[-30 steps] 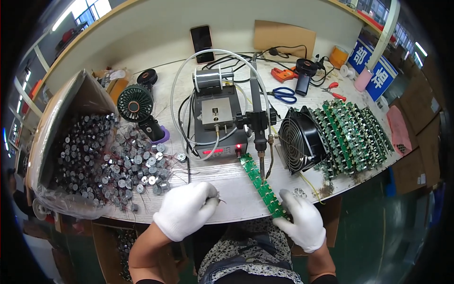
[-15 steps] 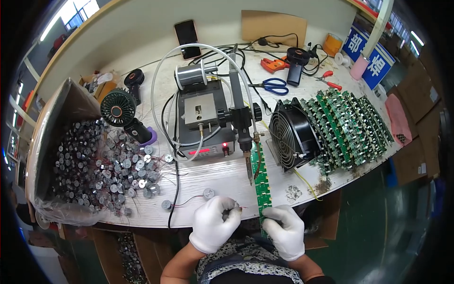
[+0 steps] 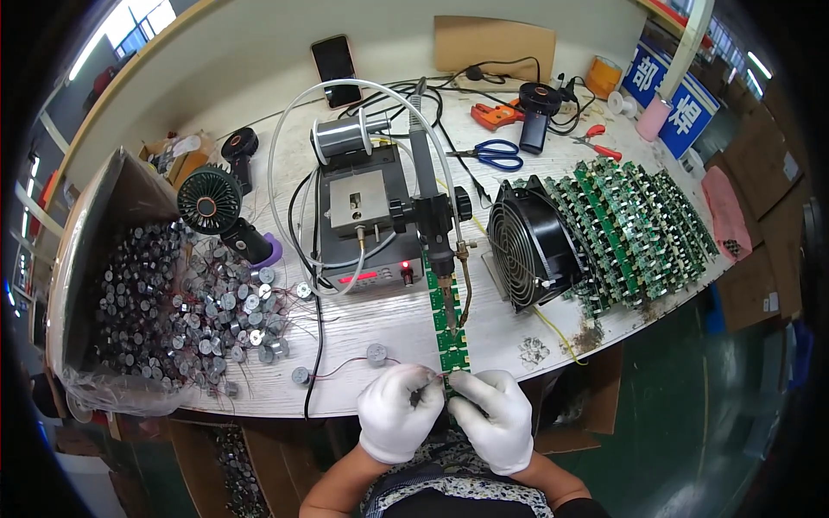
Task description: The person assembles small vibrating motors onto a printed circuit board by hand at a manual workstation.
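My right hand point(image 3: 494, 421), in a white glove, pinches the near part of a long green circuit board point(image 3: 452, 357). The strip runs away from me beneath an upright soldering iron point(image 3: 441, 259), whose tip is over it. Close beside it my gloved left hand point(image 3: 397, 416) is closed around a small grey motor, mostly hidden by the fingers. Its fingertips meet the board's left edge next to my right fingertips. Two loose small motors with thin wires, one grey motor point(image 3: 376, 353) and another motor point(image 3: 300, 375), lie to the left of my hands.
A box of small motors point(image 3: 138, 293) spills onto the table at left. Behind the board stand a solder feeder unit point(image 3: 367, 259) and solder spool point(image 3: 341, 138). A black fan point(image 3: 535, 246) and stacked circuit boards point(image 3: 635, 237) are at right; blue scissors point(image 3: 499, 154) lie behind.
My right hand has shifted left with the circuit board, bringing it under the iron's tip. My left hand has moved slightly right, and the two hands now nearly touch.
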